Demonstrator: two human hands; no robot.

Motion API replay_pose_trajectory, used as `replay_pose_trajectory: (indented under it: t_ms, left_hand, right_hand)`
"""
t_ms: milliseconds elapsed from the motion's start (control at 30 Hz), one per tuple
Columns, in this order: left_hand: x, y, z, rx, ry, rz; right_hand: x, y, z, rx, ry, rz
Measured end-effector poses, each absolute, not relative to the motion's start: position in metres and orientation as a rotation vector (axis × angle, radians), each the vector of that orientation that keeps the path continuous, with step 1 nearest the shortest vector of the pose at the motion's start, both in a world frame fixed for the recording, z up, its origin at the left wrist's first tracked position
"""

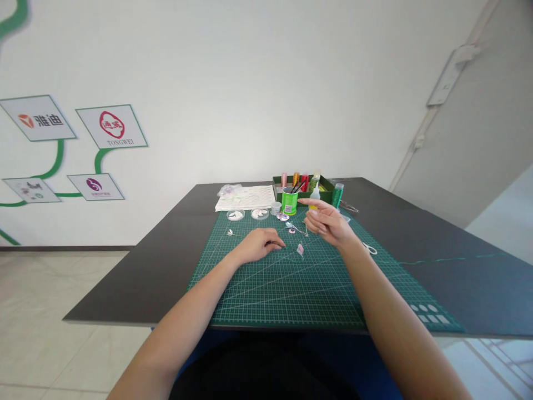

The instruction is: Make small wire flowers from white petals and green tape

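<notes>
My left hand (260, 244) rests low over the green cutting mat (287, 294), thumb and fingertips pinched together. A thin greenish strand shows at those fingertips; what exactly they grip is too small to make out. Just right of them is a small pale-pink petal piece (300, 249) with a thin stem. My right hand (327, 222) is raised above the mat, index finger stretched to the left and the other fingers curled towards the thumb. Anything inside that curl is hidden. Small petal pieces (291, 230) lie between the hands, and a white flower bud (230, 233) lies further left.
Behind the hands stand a green can (289, 201) with tools, a glue bottle (315, 193) and a box (328, 191) of thread spools. Shallow dishes (235, 215) sit by a white textured sheet (245, 198). White-handled scissors (370, 249) lie beside my right forearm.
</notes>
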State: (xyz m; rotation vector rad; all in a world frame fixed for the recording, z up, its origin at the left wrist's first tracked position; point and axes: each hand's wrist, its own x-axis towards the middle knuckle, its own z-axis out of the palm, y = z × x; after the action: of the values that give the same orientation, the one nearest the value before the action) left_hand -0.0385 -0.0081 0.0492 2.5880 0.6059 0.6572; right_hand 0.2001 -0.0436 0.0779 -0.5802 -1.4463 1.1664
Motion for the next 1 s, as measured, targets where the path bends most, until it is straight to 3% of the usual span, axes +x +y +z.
replay_pose_trajectory:
  t_ms: [433,1000]
  left_hand:
    - [-0.029,-0.022,0.054,2.488,0.508,0.592]
    - [-0.029,-0.026,0.059,2.38,0.487,0.781]
  right_hand:
    - [0.205,-0.026,0.068,-0.588,-1.363,1.19]
    - [0.202,-0.002,0.036,-1.007,-1.42,1.185]
